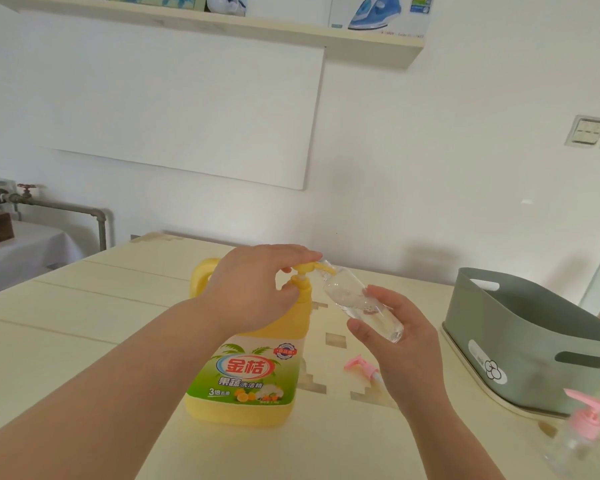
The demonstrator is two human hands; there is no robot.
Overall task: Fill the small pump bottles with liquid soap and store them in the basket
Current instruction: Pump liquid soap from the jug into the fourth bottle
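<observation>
A big yellow dish-soap jug [253, 372] stands on the pale table. My left hand [253, 289] lies over its yellow pump head [303, 270], fingers pressing on top. My right hand [399, 337] grips a small clear bottle [357, 301] without its cap, tilted so its mouth meets the pump's spout. The loose pink pump cap [361, 367] lies on the table just left of my right wrist. A second small clear bottle with a pink pump [579, 434] stands at the near right. The grey-green basket [527, 344] sits at the right.
The pale wooden table [101, 323] stretches left and toward me. A wall shelf [291, 32] with boxes hangs above. A pipe with a valve [49, 202] and a cloth-covered side table [18, 247] are at the far left.
</observation>
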